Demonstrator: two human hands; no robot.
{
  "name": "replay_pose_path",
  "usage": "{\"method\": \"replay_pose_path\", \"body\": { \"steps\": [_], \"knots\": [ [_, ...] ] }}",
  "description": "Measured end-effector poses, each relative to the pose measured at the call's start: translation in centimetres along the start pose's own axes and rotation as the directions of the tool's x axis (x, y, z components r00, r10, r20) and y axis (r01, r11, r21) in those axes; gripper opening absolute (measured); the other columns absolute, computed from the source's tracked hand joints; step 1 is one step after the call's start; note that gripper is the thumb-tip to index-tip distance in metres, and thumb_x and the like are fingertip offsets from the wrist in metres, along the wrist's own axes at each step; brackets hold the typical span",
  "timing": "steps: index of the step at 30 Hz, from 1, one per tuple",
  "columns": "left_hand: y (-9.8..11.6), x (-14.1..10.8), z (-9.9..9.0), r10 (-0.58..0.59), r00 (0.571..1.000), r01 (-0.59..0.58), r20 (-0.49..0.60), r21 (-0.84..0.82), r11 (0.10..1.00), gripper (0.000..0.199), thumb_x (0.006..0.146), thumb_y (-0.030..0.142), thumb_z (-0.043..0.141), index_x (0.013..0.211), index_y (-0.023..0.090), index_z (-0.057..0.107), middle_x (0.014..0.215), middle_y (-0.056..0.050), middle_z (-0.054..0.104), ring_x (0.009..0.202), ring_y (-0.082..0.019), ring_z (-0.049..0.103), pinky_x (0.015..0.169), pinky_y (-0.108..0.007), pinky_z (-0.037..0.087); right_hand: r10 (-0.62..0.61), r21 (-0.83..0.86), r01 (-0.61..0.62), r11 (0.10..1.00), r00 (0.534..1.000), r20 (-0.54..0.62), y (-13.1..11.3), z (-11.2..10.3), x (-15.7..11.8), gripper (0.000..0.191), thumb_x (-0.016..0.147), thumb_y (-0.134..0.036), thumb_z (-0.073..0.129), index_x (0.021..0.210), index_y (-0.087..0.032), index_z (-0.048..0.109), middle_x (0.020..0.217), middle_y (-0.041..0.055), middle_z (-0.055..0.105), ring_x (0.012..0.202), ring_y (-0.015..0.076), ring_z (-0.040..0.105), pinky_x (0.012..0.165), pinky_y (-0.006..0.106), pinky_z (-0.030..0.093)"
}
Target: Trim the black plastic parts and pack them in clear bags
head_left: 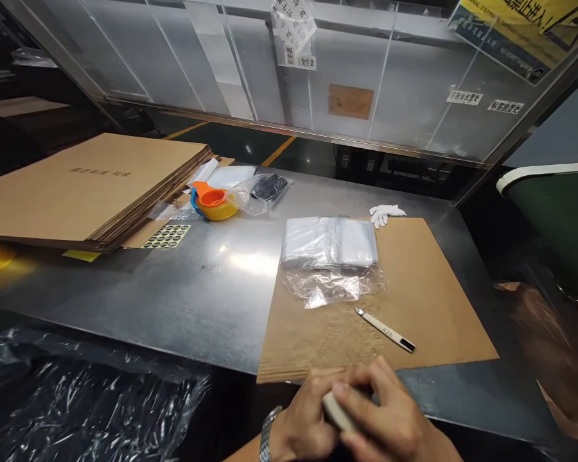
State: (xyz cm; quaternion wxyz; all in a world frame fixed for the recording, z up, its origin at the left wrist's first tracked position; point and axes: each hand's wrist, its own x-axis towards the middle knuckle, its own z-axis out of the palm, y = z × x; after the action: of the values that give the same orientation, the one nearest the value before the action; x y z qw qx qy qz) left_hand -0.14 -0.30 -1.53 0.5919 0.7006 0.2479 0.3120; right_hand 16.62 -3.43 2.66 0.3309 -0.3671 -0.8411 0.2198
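Work table [212, 295]: grey metal, smooth, with 1 bright light reflection [253, 263] on its surface. Beyond its far edge stands a translucent panelled rack [356, 70], divided by narrow strips and bearing 1 brown card [350, 101], 2 small white labels [465, 97] at right and 1 yellow-and-dark warning sign [510, 32] at upper right. Floor [241, 142]: dark green, glossy, at least 2 yellow lines [278, 152] visible. Right side: 1 green panel [553, 218] with white edging, function undetermined. Far left: dark, detail indistinct.
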Motion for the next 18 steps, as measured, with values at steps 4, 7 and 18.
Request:
{"method": "replay_pose_path", "body": {
  "steps": [4, 7, 18],
  "knots": [
    [-1.3, -0.9, 0.2, -0.134, 0.983, 0.101, -0.121, -0.251, 0.963, 0.06, 0.059, 0.009, 0.052, 0.117, 0.024, 0.056, 0.113, -0.006, 0.061, 0.105, -0.028, 0.054, 0.092, -0.04, 0.039, 0.213, 0.248, -0.193, 0.949, 0.975, -0.057, 0.6, 0.3, -0.2, 0.048, 0.085, -0.021, 0.05, 0.132, -0.024, 0.042, 0.097, 0.0079, 0.051, 0.088, 0.0183, 0.052, 0.073, 0.032, 0.048],
    [-2.2, -0.5, 0.6, -0.169, 0.976, 0.052, -0.135, -0.61, 0.79, 0.09, 0.046, 0.009, 0.046, 0.133, 0.027, 0.038, 0.141, 0.0, 0.037, 0.128, -0.031, 0.03, 0.105, -0.047, 0.023, 0.336, 0.415, -0.236, 0.878, 0.923, -0.187, 1.2, 2.3, -0.7, 0.043, 0.087, -0.03, 0.05, 0.13, -0.027, 0.045, 0.094, 0.0053, 0.051, 0.086, 0.0168, 0.053, 0.073, 0.03, 0.047],
    [-3.6, 0.0, -1.2, -0.353, 0.935, -0.006, -0.013, -1.0, 0.02, 0.058, 0.063, 0.013, 0.044, 0.119, 0.022, 0.052, 0.127, -0.006, 0.052, 0.124, -0.03, 0.038, 0.091, -0.058, 0.037, 0.478, 0.479, -0.386, 0.789, 0.874, -0.083, 2.1, 7.9, -7.6, 0.041, 0.086, -0.04, 0.05, 0.126, -0.031, 0.05, 0.083, 0.0043, 0.054, 0.073, 0.0159, 0.057, 0.064, 0.027, 0.048]
  ]
}}
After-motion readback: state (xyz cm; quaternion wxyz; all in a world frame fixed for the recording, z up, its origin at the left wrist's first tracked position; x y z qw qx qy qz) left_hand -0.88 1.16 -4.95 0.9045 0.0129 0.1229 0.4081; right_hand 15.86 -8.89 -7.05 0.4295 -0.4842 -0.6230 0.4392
